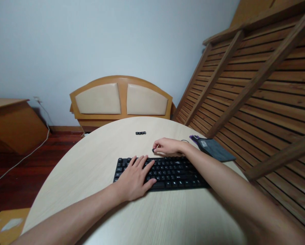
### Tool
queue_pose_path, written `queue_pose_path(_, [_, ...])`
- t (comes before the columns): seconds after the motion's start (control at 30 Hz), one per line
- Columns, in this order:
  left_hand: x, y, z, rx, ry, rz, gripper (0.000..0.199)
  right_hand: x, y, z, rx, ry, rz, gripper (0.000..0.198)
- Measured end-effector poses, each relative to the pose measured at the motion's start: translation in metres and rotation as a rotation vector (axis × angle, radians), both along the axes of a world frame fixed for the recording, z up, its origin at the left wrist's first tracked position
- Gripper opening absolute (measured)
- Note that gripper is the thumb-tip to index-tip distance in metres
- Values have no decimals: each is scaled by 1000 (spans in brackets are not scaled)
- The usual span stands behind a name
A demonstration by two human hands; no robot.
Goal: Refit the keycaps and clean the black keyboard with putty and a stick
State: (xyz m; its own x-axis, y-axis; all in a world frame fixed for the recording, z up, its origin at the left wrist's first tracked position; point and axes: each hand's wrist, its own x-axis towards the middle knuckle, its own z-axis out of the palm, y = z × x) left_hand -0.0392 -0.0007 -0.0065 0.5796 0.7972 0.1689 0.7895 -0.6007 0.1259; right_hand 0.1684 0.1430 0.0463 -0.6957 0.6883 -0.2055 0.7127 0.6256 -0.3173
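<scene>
A black keyboard [178, 173] lies on the pale round table. My left hand [135, 178] rests flat over its left part, fingers spread across the keys. Just beyond the keyboard's back edge, my right hand [165, 146] pinches a small black keycap [153, 150] between thumb and fingertips, at or just above the tabletop. Farther back, several loose black keycaps [140, 133] sit in a short row. My right forearm crosses over the keyboard's right end and hides part of it.
At the table's right edge lies a dark grey mat or pouch [218, 149] with a purple-edged item [194, 137] by it. A slatted wooden frame [264, 88] leans close on the right. A headboard [123, 98] stands behind the table [73, 177].
</scene>
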Motion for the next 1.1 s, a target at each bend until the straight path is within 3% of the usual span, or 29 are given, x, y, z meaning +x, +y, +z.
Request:
queue_pose_path(0.2, [-1,1,0,20,15,-5,67,23,-11,-2,-211,81,53,27])
queue_pose_path(0.47, [-1,1,1,21,31,-3,67,30,-11,-8,-269,119,51,28])
queue_pose_path(0.77, [-1,1,-1,23,3,-8,66,25,-20,2,-178,32,46,26])
queue_pose_path(1.1, [-1,1,-1,34,12,-5,67,15,-41,13,71,-133,54,23])
